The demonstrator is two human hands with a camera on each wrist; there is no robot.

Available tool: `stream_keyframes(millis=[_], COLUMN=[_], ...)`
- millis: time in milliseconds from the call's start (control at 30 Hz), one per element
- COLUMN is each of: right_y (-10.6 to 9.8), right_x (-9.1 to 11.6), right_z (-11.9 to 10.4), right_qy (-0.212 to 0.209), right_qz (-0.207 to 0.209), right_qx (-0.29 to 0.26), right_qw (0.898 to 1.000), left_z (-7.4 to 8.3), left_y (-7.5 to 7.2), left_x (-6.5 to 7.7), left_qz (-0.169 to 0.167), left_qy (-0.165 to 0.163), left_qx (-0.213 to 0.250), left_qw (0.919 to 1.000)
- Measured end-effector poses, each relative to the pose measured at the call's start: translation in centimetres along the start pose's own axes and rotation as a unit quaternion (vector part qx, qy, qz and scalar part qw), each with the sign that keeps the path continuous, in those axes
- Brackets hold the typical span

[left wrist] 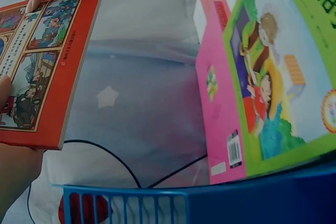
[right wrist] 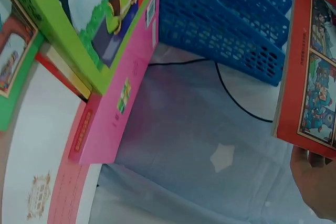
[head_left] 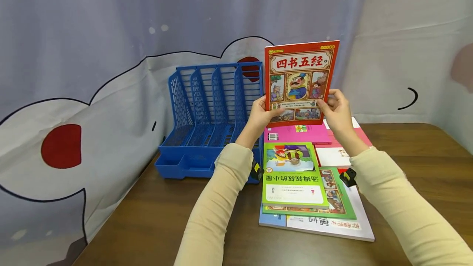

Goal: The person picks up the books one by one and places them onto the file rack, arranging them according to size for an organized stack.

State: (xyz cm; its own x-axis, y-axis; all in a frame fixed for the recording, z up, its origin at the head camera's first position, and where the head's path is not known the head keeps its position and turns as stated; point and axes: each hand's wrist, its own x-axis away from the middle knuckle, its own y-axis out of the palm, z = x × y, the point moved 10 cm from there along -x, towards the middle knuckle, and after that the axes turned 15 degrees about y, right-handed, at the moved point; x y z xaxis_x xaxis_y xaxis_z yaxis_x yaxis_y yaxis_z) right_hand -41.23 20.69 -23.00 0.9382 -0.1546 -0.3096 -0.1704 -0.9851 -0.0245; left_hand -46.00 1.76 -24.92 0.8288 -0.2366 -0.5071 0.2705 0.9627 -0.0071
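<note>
Both hands hold up a red picture book [head_left: 299, 83], upright, its front cover facing the head camera. My left hand [head_left: 261, 115] grips its lower left corner, thumb on the cover and fingers behind. On the lower right edge, my right hand [head_left: 337, 110] pinches the book the same way. Beneath the raised book lies a pile of books, topped by a green book [head_left: 292, 175] with a pink book [head_left: 295, 134] behind it. In the left wrist view the red book [left wrist: 52, 66] shows its lower cover and page edge.
To the left of the pile stands a blue desktop file rack [head_left: 207, 163] with several upright slots and small front trays. A white book [head_left: 354, 216] sticks out at the front of the pile. Behind the wooden table [head_left: 148, 225] hangs a patterned curtain [head_left: 207, 11].
</note>
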Motion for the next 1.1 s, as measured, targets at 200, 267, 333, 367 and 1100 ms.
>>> stream_keyframes(millis=[200, 267, 333, 367, 1100], right_y=[0.5, 0.7, 0.9, 1.0, 1.2], right_x=[1.3, 1.8, 2.1, 2.2, 3.8], right_z=[0.3, 0.2, 0.1, 0.0, 0.2], right_qy=[0.005, 0.008, 0.009, 0.011, 0.09], right_qz=[0.008, 0.008, 0.007, 0.006, -0.038], right_qx=[0.001, 0.012, 0.016, 0.017, -0.083], right_qw=[1.0, 1.0, 1.0, 1.0, 0.992], left_z=[-0.4, -0.4, -0.3, -0.2, 3.5], left_y=[-0.5, -0.6, -0.7, -0.7, -2.0], left_x=[1.3, 1.8, 2.1, 2.2, 4.0], left_qz=[0.006, 0.007, 0.005, 0.005, -0.008], left_qy=[-0.024, -0.033, -0.035, -0.036, 0.089], left_qx=[-0.016, -0.019, -0.021, -0.021, -0.085], left_qw=[0.9996, 0.9993, 0.9991, 0.9991, 0.9924])
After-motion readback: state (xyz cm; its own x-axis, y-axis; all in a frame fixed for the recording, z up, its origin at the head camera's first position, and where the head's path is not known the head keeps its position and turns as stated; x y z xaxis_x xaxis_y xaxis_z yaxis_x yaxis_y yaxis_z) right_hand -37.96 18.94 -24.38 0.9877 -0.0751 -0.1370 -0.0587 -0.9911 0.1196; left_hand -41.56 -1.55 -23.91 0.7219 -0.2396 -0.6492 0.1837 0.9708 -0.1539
